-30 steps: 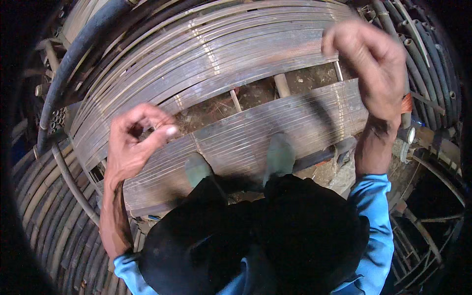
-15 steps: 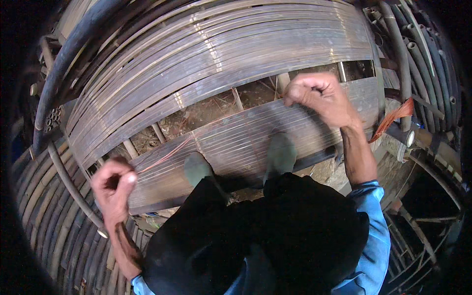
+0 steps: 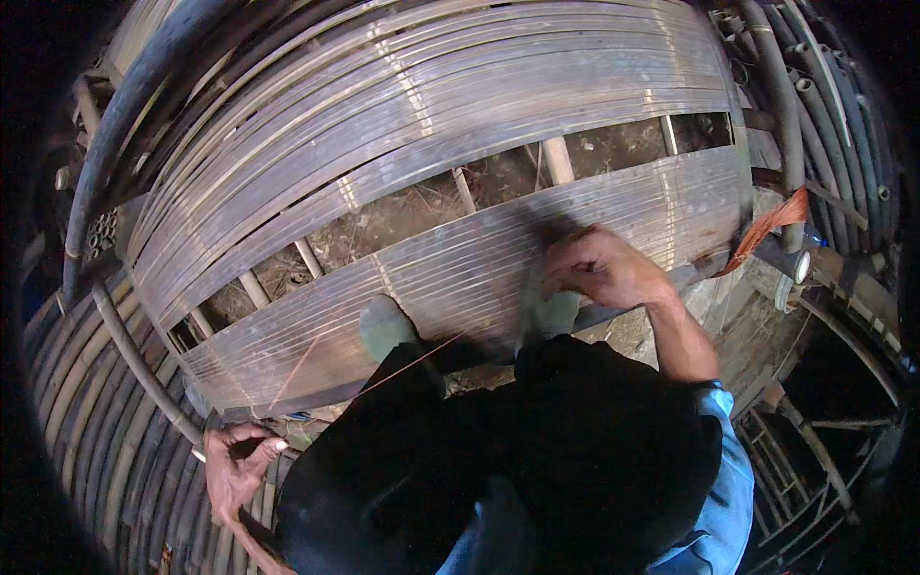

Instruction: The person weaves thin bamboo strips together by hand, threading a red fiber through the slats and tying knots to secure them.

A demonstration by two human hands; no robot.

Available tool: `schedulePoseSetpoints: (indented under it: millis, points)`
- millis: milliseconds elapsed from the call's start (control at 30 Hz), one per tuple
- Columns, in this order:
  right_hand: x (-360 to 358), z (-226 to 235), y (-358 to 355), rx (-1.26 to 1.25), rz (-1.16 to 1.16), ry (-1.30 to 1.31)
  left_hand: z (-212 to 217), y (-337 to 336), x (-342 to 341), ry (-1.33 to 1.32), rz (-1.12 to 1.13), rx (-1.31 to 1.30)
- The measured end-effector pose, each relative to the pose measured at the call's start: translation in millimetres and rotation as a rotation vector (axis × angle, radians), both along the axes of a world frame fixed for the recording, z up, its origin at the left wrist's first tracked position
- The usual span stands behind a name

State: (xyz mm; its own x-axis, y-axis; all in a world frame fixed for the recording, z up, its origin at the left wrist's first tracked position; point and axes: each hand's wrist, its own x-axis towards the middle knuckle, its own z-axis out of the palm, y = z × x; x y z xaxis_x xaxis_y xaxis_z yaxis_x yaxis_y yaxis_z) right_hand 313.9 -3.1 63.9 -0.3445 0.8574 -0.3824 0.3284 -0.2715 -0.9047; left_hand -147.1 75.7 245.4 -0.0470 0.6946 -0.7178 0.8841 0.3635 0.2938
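Note:
A thin orange-red string (image 3: 412,364) runs slantwise across my lap, in line with both hands; parts of it are too faint to follow. At its lower left end my left hand (image 3: 235,470) is closed, thumb against fingers, in a pinch on it. My right hand (image 3: 609,273), closed too, pinches toward the other end, above my right foot. Under my feet lies a slatted bamboo bench panel (image 3: 594,216). Another thin reddish strand (image 3: 297,372) shows over the panel's left part.
Beyond a gap showing dirt and crosspieces (image 3: 558,161) stretches a wider bamboo slat panel (image 3: 537,77). An orange bundle of strings (image 3: 767,230) hangs at the right. Bamboo poles lie stacked at the left (image 3: 105,412) and right (image 3: 834,134). My feet (image 3: 386,328) rest on the near panel.
Both hands have come down toward me, the left to below the panel's near edge, the right from the gap to above my right foot. The string now crosses nearer my lap.

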Motion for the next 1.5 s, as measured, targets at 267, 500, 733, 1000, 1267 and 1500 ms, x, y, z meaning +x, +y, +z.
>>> schedulePoseSetpoints:
  millis: [267,500,733,1000,1267,1500]
  points:
    - [-79.1,-53.0,14.6,-0.147,0.424,0.130,47.4,-39.9,-184.2,0.762,0.112,1.178]
    - [-102.7,-61.2,33.9,-0.319,0.260,0.191,65.7,-163.9,-323.8,1.275,0.488,0.658]
    - [-115.0,-70.2,30.5,-0.340,0.099,0.150,4.6,-243.4,-327.0,1.206,0.471,-0.081]
    - [-89.5,-78.6,44.1,0.125,-0.699,0.722,-43.5,-168.8,-323.2,0.959,0.155,-0.498]
    - [30.0,88.6,6.3,0.579,-0.795,0.366,-190.7,42.9,-78.6,0.013,-0.127,0.591]
    - [113.8,95.3,-231.6,0.315,-1.493,-0.254,-251.2,58.5,153.3,-0.394,-0.611,0.631]
